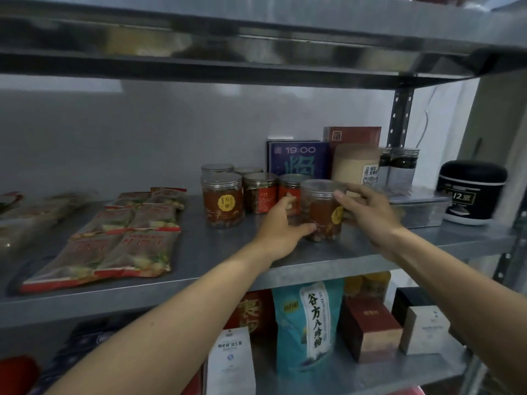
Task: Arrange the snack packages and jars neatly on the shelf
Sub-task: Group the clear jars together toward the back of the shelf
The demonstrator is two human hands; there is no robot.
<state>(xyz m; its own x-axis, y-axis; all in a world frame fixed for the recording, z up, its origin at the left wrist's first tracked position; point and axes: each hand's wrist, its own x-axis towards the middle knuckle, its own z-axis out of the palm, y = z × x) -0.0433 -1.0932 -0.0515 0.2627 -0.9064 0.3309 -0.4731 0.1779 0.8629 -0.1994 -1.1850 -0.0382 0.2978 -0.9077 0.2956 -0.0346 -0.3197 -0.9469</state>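
On the grey metal shelf (216, 252) stands a clear jar (322, 206) with reddish-brown contents and a yellow label. My left hand (281, 228) wraps its lower left side and my right hand (366, 215) grips its upper right side. Just left of it stands a group of several similar jars (224, 199), in two rows. Red-edged snack packages (114, 243) lie flat in rows on the left part of the shelf.
Behind the jars are a blue box (296, 161), a red box (352, 135), a beige canister (356, 163) and dark-lidded jars (399, 166). A metal tin (419, 208) and a black-and-white pot (470, 192) stand at right. Bags and boxes fill the lower shelf (356, 374).
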